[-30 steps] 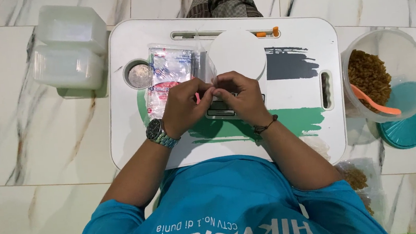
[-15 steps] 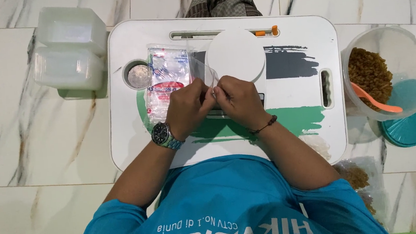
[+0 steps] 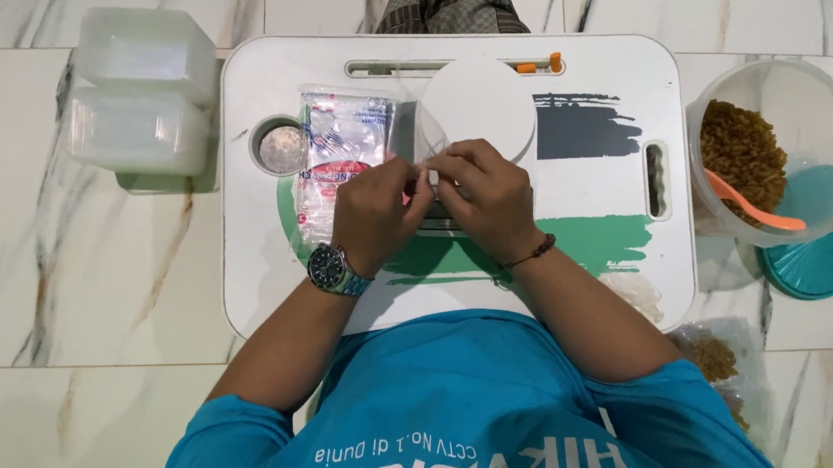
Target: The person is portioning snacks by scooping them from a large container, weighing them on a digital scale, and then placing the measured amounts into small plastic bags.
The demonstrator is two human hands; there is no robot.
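Note:
My left hand point(image 3: 374, 213), with a wristwatch, and my right hand point(image 3: 484, 198), with a bead bracelet, meet fingertip to fingertip over the white lap table point(image 3: 260, 278). Between them they pinch a small clear plastic bag point(image 3: 430, 157), mostly hidden by the fingers. Its contents cannot be seen. The hands sit at the near edge of a white round disc point(image 3: 485, 97). Under them lies a dark flat item, largely covered. A packet of clear bags with red and blue print point(image 3: 343, 140) lies just left of my left hand.
A round metal piece point(image 3: 283, 147) fills the table's cup hole. Stacked clear lidded boxes point(image 3: 138, 98) stand on the marble floor at left. At right is a clear tub point(image 3: 817, 109) of brown snack with an orange spoon point(image 3: 756, 209), on a teal lid point(image 3: 821, 264). Filled snack bags point(image 3: 714, 359) lie lower right.
Both hands have shifted slightly away from me toward the white disc and drawn closer together, fingertips now touching on the small clear bag.

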